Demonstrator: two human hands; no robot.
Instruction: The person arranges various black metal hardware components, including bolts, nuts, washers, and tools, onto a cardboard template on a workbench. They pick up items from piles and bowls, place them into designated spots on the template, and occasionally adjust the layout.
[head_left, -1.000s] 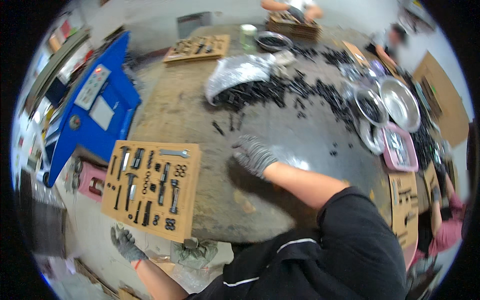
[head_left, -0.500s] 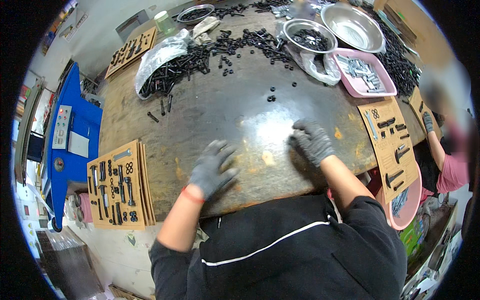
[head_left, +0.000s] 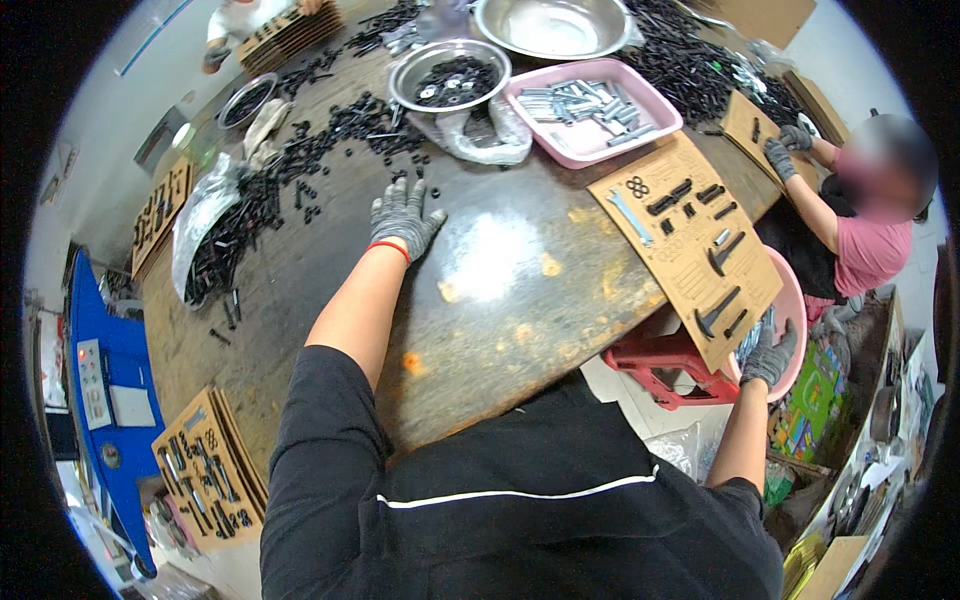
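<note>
My left hand (head_left: 408,218), in a grey glove with a red band at the wrist, lies over the table with its fingers spread. Its fingertips are close to loose black nuts (head_left: 420,160) and it holds nothing. At the lower right my gloved right hand (head_left: 768,362) reaches into a round pink basin (head_left: 792,290) of silver metal pieces (head_left: 752,342); its fingers look apart, and I see nothing gripped. Next to that hand, a brown cardboard board (head_left: 655,190) overhangs the table edge, bearing a silver wrench (head_left: 630,217), black rings, bolts and hammer-shaped black pieces (head_left: 717,312).
Pink tray (head_left: 575,155) of silver tubes, steel bowl (head_left: 440,62) of black parts and large steel basin (head_left: 560,30) stand at the back. Black bolts (head_left: 225,240) spill from a plastic bag. Red stool (head_left: 665,370) is below the edge. Co-workers sit right and far left.
My left hand has moved forward toward the black nuts. My right hand has left the tabletop and gone down right into the pink basin. The view has turned right.
</note>
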